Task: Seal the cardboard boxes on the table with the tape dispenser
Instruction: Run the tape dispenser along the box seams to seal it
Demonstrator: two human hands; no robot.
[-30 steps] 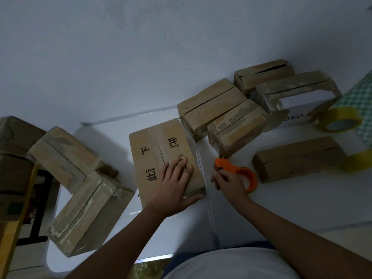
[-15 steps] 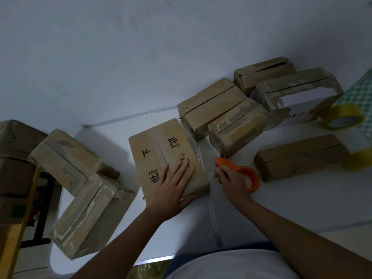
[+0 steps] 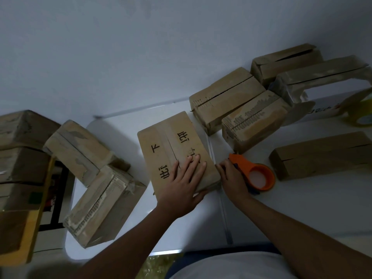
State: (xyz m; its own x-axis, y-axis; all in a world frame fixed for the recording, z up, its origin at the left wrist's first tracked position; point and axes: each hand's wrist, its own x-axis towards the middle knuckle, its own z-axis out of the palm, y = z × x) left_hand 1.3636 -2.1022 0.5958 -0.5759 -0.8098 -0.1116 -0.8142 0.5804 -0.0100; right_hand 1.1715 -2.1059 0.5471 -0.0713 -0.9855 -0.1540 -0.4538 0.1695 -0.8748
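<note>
The work looked to be at its start on this box (image 3: 177, 150), which lay flat near the middle of the surface (image 3: 302, 208) with its centre seam showing bare along most of its length; whether any tape lay on it could not be told in the dim light. The left hand (image 3: 181, 186) lay flat on the box's near end, fingers straight, pressing it down. Just right of the box, the right hand (image 3: 233, 178) gripped the orange dispenser (image 3: 255, 174), which rested on the surface and had not yet met the cardboard. Far and to the right, four more boxes (image 3: 227, 97) sat clustered, and another (image 3: 320, 156) lay just beyond the dispenser; most showed open seams, so they seemed still to be sealed. At the left, two boxes (image 3: 104, 206) leaned together; their state was unclear. A spare roll (image 3: 360, 113) sat at the right edge.
</note>
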